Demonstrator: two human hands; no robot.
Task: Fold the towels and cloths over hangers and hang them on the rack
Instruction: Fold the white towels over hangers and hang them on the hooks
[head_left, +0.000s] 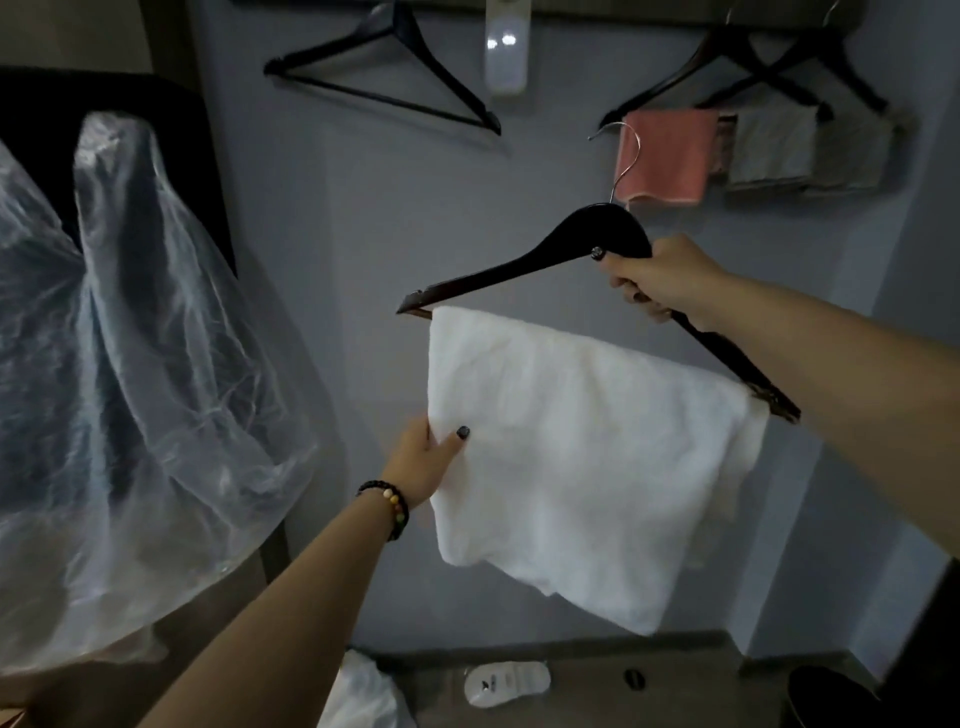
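A white towel (582, 457) hangs folded over the bar of a dark wooden hanger (582, 241) held in the air in front of a grey wall. My right hand (660, 280) grips the hanger's right shoulder just below its metal hook. My left hand (431, 457) pinches the towel's left edge, thumb on the front. Up at the right, a pink cloth (665, 156) and grey cloths (779, 145) hang folded on dark hangers from the rack (779, 10). An empty dark hanger (384, 73) hangs at the upper left.
A garment under a clear plastic cover (130, 364) hangs at the left. A white fixture (506, 47) is mounted on the wall at top centre. Below are white slippers (506, 683) on a floor and a dark round bin (826, 696) at the bottom right.
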